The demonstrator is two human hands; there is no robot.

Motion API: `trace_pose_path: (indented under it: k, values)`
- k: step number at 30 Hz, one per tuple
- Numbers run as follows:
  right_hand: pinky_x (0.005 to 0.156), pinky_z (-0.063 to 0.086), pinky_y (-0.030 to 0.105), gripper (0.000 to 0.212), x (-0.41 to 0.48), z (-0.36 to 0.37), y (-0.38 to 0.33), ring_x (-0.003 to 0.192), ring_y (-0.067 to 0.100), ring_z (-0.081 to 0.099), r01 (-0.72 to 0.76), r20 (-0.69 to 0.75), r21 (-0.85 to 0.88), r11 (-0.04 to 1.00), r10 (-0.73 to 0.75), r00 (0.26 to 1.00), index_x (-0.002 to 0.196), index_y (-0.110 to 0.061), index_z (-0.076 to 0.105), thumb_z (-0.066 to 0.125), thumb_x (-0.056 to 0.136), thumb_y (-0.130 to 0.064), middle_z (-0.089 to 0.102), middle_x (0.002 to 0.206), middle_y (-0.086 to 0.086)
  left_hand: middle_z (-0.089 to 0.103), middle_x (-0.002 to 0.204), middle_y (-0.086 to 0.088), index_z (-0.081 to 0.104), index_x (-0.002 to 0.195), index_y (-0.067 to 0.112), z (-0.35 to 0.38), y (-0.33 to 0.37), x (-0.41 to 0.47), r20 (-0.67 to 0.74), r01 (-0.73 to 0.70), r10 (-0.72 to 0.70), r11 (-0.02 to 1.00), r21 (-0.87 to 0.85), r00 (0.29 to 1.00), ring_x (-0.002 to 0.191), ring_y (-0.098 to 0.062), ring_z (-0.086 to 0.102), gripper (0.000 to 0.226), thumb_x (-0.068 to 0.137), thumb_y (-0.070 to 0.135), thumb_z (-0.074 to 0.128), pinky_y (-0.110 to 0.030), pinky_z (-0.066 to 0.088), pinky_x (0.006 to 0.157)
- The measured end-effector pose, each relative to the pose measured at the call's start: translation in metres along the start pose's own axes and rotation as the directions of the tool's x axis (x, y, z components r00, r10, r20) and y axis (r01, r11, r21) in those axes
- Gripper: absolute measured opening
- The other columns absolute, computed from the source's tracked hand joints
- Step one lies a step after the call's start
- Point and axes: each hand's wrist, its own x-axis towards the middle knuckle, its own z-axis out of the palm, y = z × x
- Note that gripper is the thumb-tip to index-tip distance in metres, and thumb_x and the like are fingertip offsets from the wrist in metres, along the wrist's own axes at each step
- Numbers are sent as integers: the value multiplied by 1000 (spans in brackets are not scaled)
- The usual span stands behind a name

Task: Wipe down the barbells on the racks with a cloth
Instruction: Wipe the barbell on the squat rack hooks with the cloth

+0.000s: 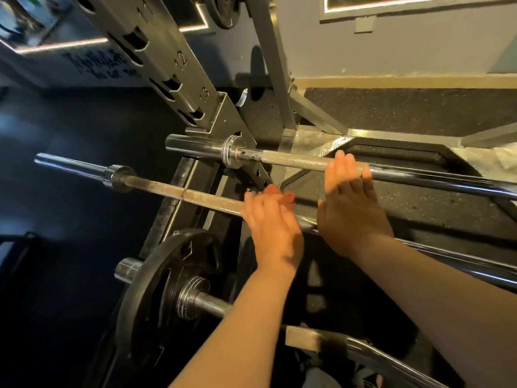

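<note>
Step in hand: a wipe of the middle bar is judged to be at or near its start.
Left hand: clenched over the middle bar, just right of its knurled stretch, knuckles up.
Red patch: seen at the left fingertips, on the far side of the middle bar. Whether it is cloth or lit fingertips cannot be told.
Right hand: released, with fingers straight and together, stretched from above the middle bar towards the far bar. The fingertips are seen at the right end of its knurling; contact cannot be confirmed.
Bars: three are laid left to right on the rack. The far and middle sleeves are bare; the near bar is loaded with a plate at its left end.
Cloth: not made out with certainty. A pale crumpled thing is seen at the far right edge, well apart from both hands.
Next move: a cloth is needed in a hand first. A closed wrap round one bar and a slide along its length, knurling included, is then called for.
Left to do: judged to be most of the task, since no bar can be shown as wiped.
</note>
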Motion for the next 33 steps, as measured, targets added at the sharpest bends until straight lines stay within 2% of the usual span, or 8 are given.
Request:
trace_pose_path:
  k: [3,6,9,14,22,28,31,33]
  values:
    - [126,-7,51,86,5,0,5,154,32,-24,-25,48,2,1000,25,999,159,0,-11,8,88,-45,-25,165,19,57,131,-4,62,122,20,12,8,-24,172,-234,222,971,54,960,139,-40,41,39,103,31,29,-55,11,123]
    - [126,-6,50,82,8,-5,4,154,34,-23,-41,78,-73,997,46,996,158,1,-15,21,98,-41,-29,164,21,49,140,1,52,135,24,-11,-4,-21,315,-360,312,926,109,896,151,-28,25,38,106,32,29,-46,4,127]
    - [127,1,52,84,11,-6,5,155,37,-14,-4,27,-56,998,6,1000,158,3,-11,37,97,-28,-22,165,24,51,131,1,51,130,21,-32,-21,1,234,-262,227,956,131,945,146,-32,32,39,105,34,24,-50,13,126]
    - [126,20,52,66,-10,-7,34,155,33,19,168,-182,123,978,-144,973,154,2,32,44,90,-11,22,165,22,52,131,-11,53,125,16,-24,-27,16,116,-126,114,988,95,987,144,-37,32,39,104,33,26,-58,21,121]
    - [127,-2,52,86,-32,-7,51,155,40,-13,-77,-94,44,996,81,992,160,0,2,42,98,-45,-13,166,25,57,129,-10,59,116,13,1,-8,-2,-34,-36,38,998,53,999,137,-42,41,42,100,31,25,-30,0,127]
    - [123,-11,42,78,-31,-10,53,156,32,-16,-92,-92,171,981,109,990,162,-4,6,33,96,-35,-12,168,18,58,138,-2,57,134,16,32,49,-62,215,-394,388,919,-17,896,138,-32,47,35,104,14,38,-57,15,123]
    - [122,-12,36,68,-30,-14,56,157,28,-12,-72,-110,260,963,103,988,162,-6,12,28,98,-24,-5,170,16,53,141,8,49,141,27,10,33,-44,324,-458,409,884,91,853,150,-21,28,38,104,22,40,-46,4,128]
    - [122,-10,35,63,-30,-13,57,158,29,-7,-61,-140,278,959,103,985,161,-4,17,34,103,-19,0,170,17,52,134,8,51,132,28,-12,7,-27,292,-412,352,893,181,890,145,-24,34,33,103,26,37,-53,18,124]
